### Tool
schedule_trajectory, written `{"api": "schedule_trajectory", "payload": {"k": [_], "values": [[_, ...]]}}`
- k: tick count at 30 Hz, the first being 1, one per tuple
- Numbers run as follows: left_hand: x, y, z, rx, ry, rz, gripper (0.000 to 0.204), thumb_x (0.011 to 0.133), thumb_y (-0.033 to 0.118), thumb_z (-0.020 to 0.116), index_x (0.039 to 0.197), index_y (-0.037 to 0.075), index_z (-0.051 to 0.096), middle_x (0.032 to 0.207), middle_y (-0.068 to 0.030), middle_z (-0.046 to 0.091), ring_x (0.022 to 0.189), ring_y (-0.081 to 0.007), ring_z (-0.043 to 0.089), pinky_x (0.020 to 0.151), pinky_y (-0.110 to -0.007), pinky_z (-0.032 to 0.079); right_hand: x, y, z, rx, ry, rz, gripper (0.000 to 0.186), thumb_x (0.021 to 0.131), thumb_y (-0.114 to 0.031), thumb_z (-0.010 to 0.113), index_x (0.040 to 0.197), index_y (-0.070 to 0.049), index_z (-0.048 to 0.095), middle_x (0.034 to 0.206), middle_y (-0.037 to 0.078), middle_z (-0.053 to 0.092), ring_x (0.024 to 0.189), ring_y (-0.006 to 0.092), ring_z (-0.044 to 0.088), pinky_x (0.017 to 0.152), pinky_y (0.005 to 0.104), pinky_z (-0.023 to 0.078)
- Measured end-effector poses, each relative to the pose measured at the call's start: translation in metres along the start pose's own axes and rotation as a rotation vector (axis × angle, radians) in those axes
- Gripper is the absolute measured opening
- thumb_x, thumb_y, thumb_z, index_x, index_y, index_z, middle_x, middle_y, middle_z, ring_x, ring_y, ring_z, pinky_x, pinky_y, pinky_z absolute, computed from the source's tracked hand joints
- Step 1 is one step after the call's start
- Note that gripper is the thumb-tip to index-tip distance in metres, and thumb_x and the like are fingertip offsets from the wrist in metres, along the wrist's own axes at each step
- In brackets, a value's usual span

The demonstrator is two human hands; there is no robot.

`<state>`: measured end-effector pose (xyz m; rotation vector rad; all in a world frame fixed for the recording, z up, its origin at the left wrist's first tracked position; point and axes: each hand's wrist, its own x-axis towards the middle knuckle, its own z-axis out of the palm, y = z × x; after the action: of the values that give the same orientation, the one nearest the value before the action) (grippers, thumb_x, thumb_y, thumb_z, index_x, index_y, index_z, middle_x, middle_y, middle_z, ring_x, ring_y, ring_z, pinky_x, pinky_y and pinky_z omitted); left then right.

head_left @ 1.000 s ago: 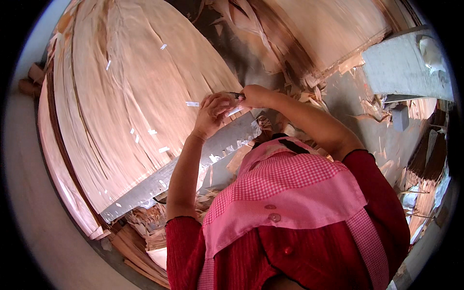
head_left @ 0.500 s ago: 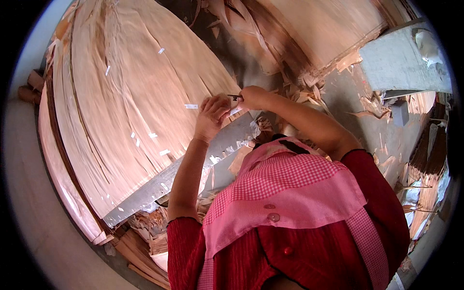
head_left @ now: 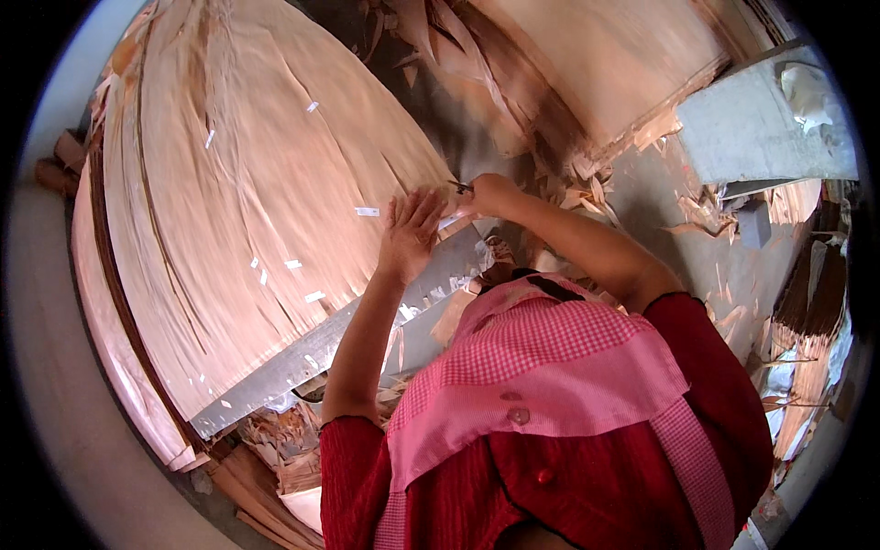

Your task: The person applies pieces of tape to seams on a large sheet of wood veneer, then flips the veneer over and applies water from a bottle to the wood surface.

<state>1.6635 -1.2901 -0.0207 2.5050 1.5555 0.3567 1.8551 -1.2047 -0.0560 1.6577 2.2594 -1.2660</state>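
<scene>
My left hand (head_left: 410, 236) lies on the right edge of a large pale veneer sheet (head_left: 247, 211), its fingers stretched out. Just right of it, my right hand (head_left: 489, 194) is closed on a small dark tool (head_left: 461, 187) at the sheet's corner; the tool's kind is unclear. A short white strip (head_left: 447, 220) shows between the hands on the edge. Small white tape pieces (head_left: 367, 211) are scattered over the sheet, which lies on a grey board or ledge (head_left: 261, 374).
A second stack of veneer sheets (head_left: 614, 64) is at upper right, beside a pale grey board (head_left: 742, 119). Dark veneer strips (head_left: 807, 302) stand at the right rim. Torn veneer scraps (head_left: 280, 435) lie below the sheet. A grey block (head_left: 753, 223) sits on the floor at right.
My left fingers have straightened from a curled grip onto the sheet's surface. My right hand, with the tool, has moved slightly right and down in the picture.
</scene>
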Motion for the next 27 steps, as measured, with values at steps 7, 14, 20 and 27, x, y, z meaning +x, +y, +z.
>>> {"api": "schedule_trajectory", "payload": {"k": [7,14,20,27], "values": [[0.008,-0.002,0.011,-0.114,0.022,-0.043,0.043,0.082,0.015,0.054,0.124,0.016,0.048,0.132,-0.0025,0.043,0.126,-0.0259,0.034,0.104,-0.045,0.022,0.007,0.028,-0.011,0.016,-0.109,-0.125,0.029,0.072,-0.033,0.067,0.066,-0.005,0.061,0.055,0.005,0.059,0.051,0.0188,0.058,0.053,0.0323,0.045],[0.011,-0.012,0.015,-0.215,0.097,-0.096,0.035,0.078,0.016,0.057,0.113,0.015,0.057,0.126,-0.0040,0.048,0.122,-0.0260,0.039,0.101,-0.042,0.027,0.013,0.022,-0.031,0.133,-0.293,-0.232,0.027,0.076,-0.032,0.064,0.068,-0.006,0.062,0.053,0.003,0.058,0.048,0.0169,0.055,0.050,0.0304,0.043],[0.050,0.019,0.031,-0.006,0.173,-0.513,0.033,0.075,0.018,0.058,0.107,0.011,0.055,0.120,-0.0066,0.049,0.111,-0.0275,0.045,0.093,-0.041,0.034,0.029,0.050,-0.011,0.148,-0.349,-0.389,0.028,0.077,-0.031,0.063,0.072,-0.004,0.063,0.055,0.005,0.058,0.050,0.0160,0.054,0.050,0.0325,0.042],[0.034,0.012,0.035,0.058,0.186,-0.503,0.030,0.069,0.014,0.062,0.098,0.012,0.056,0.117,-0.0042,0.051,0.107,-0.0268,0.046,0.090,-0.041,0.034,-0.010,0.021,-0.036,0.387,-0.412,-0.429,0.035,0.077,-0.033,0.062,0.093,-0.002,0.061,0.058,0.010,0.059,0.052,0.0178,0.057,0.054,0.0331,0.045]]}}
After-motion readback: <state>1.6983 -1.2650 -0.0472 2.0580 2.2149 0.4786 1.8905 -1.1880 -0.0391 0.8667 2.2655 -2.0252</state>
